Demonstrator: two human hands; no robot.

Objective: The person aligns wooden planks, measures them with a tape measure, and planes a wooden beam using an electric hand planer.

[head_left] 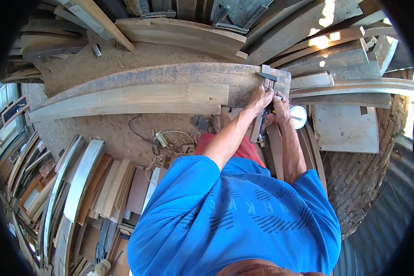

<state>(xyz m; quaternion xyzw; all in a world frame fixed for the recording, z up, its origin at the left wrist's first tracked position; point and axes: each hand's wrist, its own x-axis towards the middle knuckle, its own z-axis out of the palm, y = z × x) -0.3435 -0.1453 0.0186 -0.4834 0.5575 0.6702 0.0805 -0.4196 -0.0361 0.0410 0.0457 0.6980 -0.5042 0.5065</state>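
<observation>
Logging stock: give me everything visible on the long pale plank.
Long pale plank, apparently bare wood with faint grain, a small dark mark near its stepped right end. It lies lengthwise along a darker, worn board. The left hand and right hand are off it, beyond that end. Its bow may be lens distortion.

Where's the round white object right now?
In the head view, right of centre: the round white object is just to the right of the person's right hand, with a flat whitish panel farther right.
</observation>
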